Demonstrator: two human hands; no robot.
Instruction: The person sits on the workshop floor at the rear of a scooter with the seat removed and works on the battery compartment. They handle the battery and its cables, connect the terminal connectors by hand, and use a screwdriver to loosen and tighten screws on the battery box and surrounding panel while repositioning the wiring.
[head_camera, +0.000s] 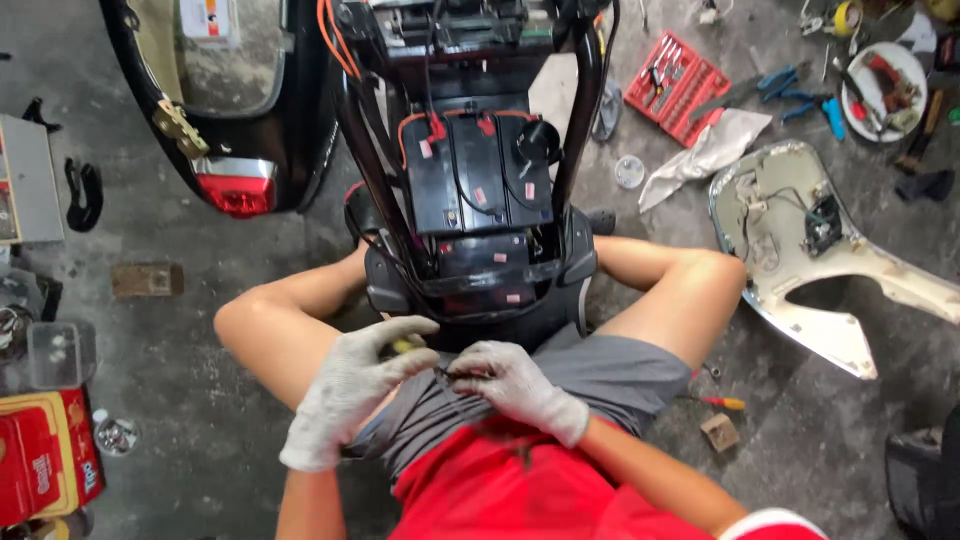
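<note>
Low in the middle of the frame, the left hand (350, 385), in a grey knit work glove, has its fingers curled around a small tool with a yellow handle (407, 345), of which only a sliver shows above the knuckles. Just beside it, the gloved right hand (510, 385) pinches the end of a thin black wire (452, 373) between thumb and fingertips; the wire is short, dark, and mostly hidden by the gloves. Both hands meet over the person's lap, right in front of the lower edge of the stripped black scooter frame (470, 270).

The wire looks light and limp, so it would probably bend wherever it is not supported; holding it close to its free end, as the right hand does, seems the steadiest grip. Its thin covering could slip in a cloth glove, and a fine conductor may fray or snap if pulled hard. The tool looks rigid and easy to clasp by the handle.

Above the hands, black rectangular batteries (475, 185) with red-capped cables sit inside the frame. At the upper right lie a red tray of tool bits (678, 85) and blue-handled pliers (790, 90) on the concrete floor (200, 440); a cream plastic body panel (800, 250) lies at the right.
</note>
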